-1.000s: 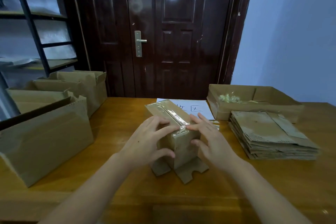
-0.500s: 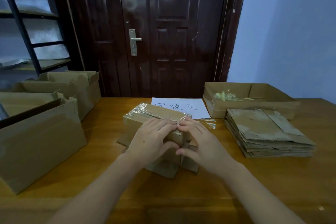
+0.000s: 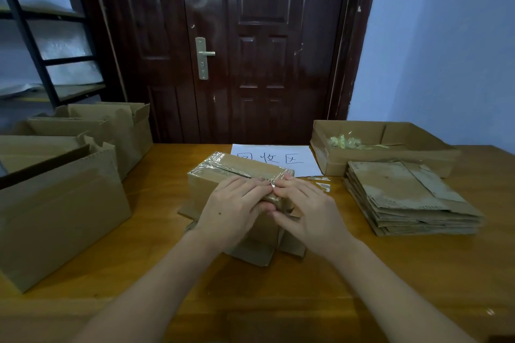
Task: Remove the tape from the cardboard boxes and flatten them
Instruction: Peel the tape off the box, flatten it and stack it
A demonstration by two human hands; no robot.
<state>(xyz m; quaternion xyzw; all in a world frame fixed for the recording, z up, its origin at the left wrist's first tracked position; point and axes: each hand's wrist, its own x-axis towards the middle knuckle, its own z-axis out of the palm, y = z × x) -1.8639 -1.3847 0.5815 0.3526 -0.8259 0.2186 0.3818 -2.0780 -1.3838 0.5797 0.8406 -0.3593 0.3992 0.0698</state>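
Observation:
A small cardboard box (image 3: 220,175) sealed with clear tape (image 3: 223,167) along its top seam stands in the middle of the wooden table (image 3: 306,295), its lower flaps splayed out. My left hand (image 3: 231,211) grips the box's near end, fingers over the top edge and thumb on the end face. My right hand (image 3: 309,211) sits against it, its fingertips pinching the tape end at the box's near top corner. Both hands hide the near end of the box.
Several open, unflattened boxes (image 3: 61,203) stand at the left. A stack of flattened cardboard (image 3: 407,198) lies at the right, behind it a shallow cardboard tray (image 3: 390,159) holding wadded tape (image 3: 345,142). A white paper sign (image 3: 276,159) lies at the back. Loose tape scraps (image 3: 320,182) lie beside the box.
The box has been turned and laid lower, its long side now running back-left. Both hands moved together to its near top corner, where the right fingers closed on the tape end.

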